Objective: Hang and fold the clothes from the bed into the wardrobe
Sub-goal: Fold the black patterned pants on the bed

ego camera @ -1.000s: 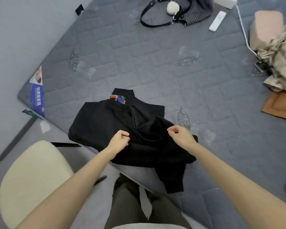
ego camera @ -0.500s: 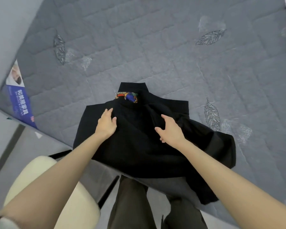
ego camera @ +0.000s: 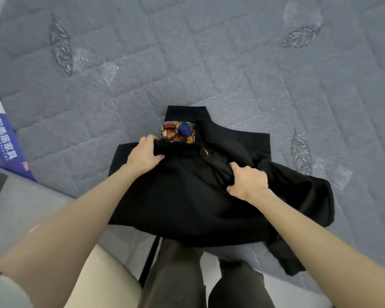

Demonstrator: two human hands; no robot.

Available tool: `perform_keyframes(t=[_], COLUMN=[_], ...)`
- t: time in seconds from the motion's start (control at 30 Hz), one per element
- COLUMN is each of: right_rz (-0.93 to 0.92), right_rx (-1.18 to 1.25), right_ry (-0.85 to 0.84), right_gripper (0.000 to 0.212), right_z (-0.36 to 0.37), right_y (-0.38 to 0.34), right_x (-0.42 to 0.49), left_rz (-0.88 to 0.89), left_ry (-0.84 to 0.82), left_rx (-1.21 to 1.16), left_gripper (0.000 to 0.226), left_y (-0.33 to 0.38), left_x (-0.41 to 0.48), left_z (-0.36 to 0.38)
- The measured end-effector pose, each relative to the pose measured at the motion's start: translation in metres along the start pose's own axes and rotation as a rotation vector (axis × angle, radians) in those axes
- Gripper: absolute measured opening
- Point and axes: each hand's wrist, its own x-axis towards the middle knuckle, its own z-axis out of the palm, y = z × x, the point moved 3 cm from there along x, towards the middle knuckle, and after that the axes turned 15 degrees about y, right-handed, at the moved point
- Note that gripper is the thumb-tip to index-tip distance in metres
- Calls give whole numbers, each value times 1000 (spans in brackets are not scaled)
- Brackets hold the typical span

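Note:
A black garment (ego camera: 187, 196) with a colourful patterned patch (ego camera: 178, 132) at its collar lies on the near edge of the grey quilted mattress (ego camera: 209, 63). My left hand (ego camera: 145, 154) grips a bunch of the black cloth just below the collar. My right hand (ego camera: 247, 182) grips a fold of the same cloth near the garment's middle. Its lower hem hangs off the mattress edge over my legs, and one sleeve trails to the lower right.
A cream chair seat (ego camera: 102, 283) with a black leg stands at the lower left beside my legs. A blue printed label (ego camera: 2, 143) covers the mattress's left side. The grey floor (ego camera: 16, 210) shows below it.
Both hands lay flat on the garment half a second ago; now their fingers are curled into the cloth, bunching it. The view has moved closer over the garment.

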Motion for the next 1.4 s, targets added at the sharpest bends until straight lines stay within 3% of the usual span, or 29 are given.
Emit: perform_keyframes(t=[0.1,0.17,0.27,0.37,0.5,0.6,0.7,0.9,1.0,1.13,1.23,1.4], right_rz=[38,152,231,236,58,-132,-294,-446,-480,-487,-404,-230], right_rx=[2,136,382,733,1051,1174,1237,1380,1429,1324,1241,1055], right_ry=[-15,17,143,299,545,722,859,1028,1125,1208,1116,930], right_gripper=[36,34,36,35,38,43,46,48,47,38,30,38], right_z=[-19,-40,-85,-150,-263,-354,-432,-519,-525,-494,-438,-320], right_y=[7,12,6,-19,-70,-113,-150,-183,-174,-144,-113,-50], right_x=[-2,-3,4,18,30,23,6,-44,-67,-77,-68,-52], left_rz=[105,182,152,-16,-355,-310,-258,-59,23,74,82,22], left_ry=[-41,-41,64,212,676,990,1264,1539,1581,1603,1485,1159], left_rx=[130,287,357,87,-534,-807,-856,-903,-857,-718,-642,-526], left_gripper=[40,22,15,9,16,21,22,26,27,26,23,20], left_y=[-9,-18,-22,-11,10,29,37,52,60,65,64,65], left_x=[-13,-25,-34,-29,-10,-12,-33,-94,-122,-152,-168,-193], left_z=[-21,-40,-80,-136,-240,-324,-400,-498,-505,-463,-400,-259])
